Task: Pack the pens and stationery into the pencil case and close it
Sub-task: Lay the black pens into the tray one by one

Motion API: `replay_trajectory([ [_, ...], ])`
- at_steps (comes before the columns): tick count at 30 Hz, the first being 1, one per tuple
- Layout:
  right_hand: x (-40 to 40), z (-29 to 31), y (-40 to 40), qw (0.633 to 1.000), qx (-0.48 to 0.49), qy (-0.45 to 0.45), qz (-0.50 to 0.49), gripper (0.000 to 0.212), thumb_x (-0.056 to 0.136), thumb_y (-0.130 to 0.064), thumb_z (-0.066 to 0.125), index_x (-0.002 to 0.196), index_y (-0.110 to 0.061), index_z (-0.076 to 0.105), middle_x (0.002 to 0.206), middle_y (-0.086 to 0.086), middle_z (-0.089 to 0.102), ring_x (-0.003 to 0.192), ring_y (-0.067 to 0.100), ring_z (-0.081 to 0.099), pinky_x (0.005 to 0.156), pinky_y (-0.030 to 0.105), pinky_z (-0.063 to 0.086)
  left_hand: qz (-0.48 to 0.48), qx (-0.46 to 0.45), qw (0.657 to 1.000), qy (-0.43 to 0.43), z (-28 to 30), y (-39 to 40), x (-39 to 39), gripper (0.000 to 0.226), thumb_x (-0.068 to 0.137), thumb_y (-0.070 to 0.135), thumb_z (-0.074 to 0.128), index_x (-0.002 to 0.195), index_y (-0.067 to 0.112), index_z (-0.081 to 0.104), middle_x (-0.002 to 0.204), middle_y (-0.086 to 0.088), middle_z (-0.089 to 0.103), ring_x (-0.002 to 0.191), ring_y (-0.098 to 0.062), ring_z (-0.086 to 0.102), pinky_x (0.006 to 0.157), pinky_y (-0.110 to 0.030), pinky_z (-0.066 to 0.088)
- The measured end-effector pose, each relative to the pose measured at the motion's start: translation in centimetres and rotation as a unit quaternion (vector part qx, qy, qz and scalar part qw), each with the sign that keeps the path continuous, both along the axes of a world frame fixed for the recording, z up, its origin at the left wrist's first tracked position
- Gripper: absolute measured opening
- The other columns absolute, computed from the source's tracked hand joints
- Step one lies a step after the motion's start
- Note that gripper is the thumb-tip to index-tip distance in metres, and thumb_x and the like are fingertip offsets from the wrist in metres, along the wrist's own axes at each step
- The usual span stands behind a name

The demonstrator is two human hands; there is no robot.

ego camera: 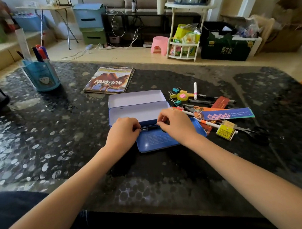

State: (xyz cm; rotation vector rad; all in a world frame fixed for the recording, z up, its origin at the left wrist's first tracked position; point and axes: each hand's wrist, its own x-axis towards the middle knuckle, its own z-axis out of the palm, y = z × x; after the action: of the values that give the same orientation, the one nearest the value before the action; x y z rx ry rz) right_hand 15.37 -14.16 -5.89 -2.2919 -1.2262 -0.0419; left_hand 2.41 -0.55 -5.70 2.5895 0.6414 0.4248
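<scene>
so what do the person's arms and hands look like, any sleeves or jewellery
Both forearms are bare up to the frame edge, with no sleeves, watch or bracelet visible. The left hand shows no jewellery. The right hand seems to wear a thin ring on one finger, too small to be sure. Dark blue clothing shows at the lower left.

"陆地动物" on the book cover (109,80), "纯牛奶" on the dark green carton (226,50)

Single head view: worn on head, faces forward and down across dark table (40,141), near; room floor beyond.
</scene>
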Motion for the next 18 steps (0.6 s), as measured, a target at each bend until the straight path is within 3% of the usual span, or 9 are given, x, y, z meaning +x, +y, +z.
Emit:
replay_trajectory([
  [5, 4.6, 2.0, -1.8, 0.993, 0.058, -0.033, -0.097, 0.011, 0.090, -0.014, 0.057, 0.092, -0.014, 0.068, 0.096, 0.001, 0.066, 0.082, 0.012, 0.057, 0.075, 0.029, 0.048, -0.009, 0.028, 1.000, -0.005, -0.2, -0.2, 0.1, 0.011, 0.088, 0.018, 0.058, 0.089, 0.014, 0.068, 0.091, -0.002, 0.066, 0.086, -0.021, 0.059, 0.073, -0.038, 0.051],
  [8, 8.3, 2.5, -2.7, 0.986, -0.012, -0.036, -0.161, 0.015, 0.091, -0.012, 0.055, 0.096, -0.013, 0.070, 0.104, 0.006, 0.070, 0.091, 0.021, 0.063, 0.080, 0.036, 0.052, -0.010, 0.040, 0.999, -0.001, -0.2, -0.4, 0.3, 0.013, 0.089, 0.019, 0.057, 0.093, 0.013, 0.068, 0.094, -0.004, 0.065, 0.087, -0.022, 0.058, 0.074, -0.037, 0.051],
  [13, 11.3, 1.7, -3.3, 0.961, -0.171, -0.024, -0.214, 0.024, 0.094, -0.014, 0.054, 0.114, -0.016, 0.067, 0.115, 0.006, 0.066, 0.098, 0.023, 0.062, 0.066, 0.030, 0.046, -0.014, 0.046, 0.999, 0.005, 0.0, -0.5, 0.5, 0.016, 0.091, 0.019, 0.055, 0.096, 0.013, 0.069, 0.096, -0.003, 0.064, 0.086, -0.021, 0.058, 0.070, -0.031, 0.047],
  [18, 11.4, 0.8, -3.1, 0.959, -0.169, -0.020, -0.225, 0.022, 0.093, -0.017, 0.057, 0.112, -0.014, 0.068, 0.115, 0.009, 0.066, 0.098, 0.025, 0.062, 0.067, 0.031, 0.046, -0.015, 0.051, 0.999, 0.005, 0.0, -0.4, 0.6, 0.017, 0.091, 0.019, 0.054, 0.096, 0.013, 0.070, 0.096, -0.003, 0.064, 0.086, -0.021, 0.058, 0.071, -0.032, 0.048],
])
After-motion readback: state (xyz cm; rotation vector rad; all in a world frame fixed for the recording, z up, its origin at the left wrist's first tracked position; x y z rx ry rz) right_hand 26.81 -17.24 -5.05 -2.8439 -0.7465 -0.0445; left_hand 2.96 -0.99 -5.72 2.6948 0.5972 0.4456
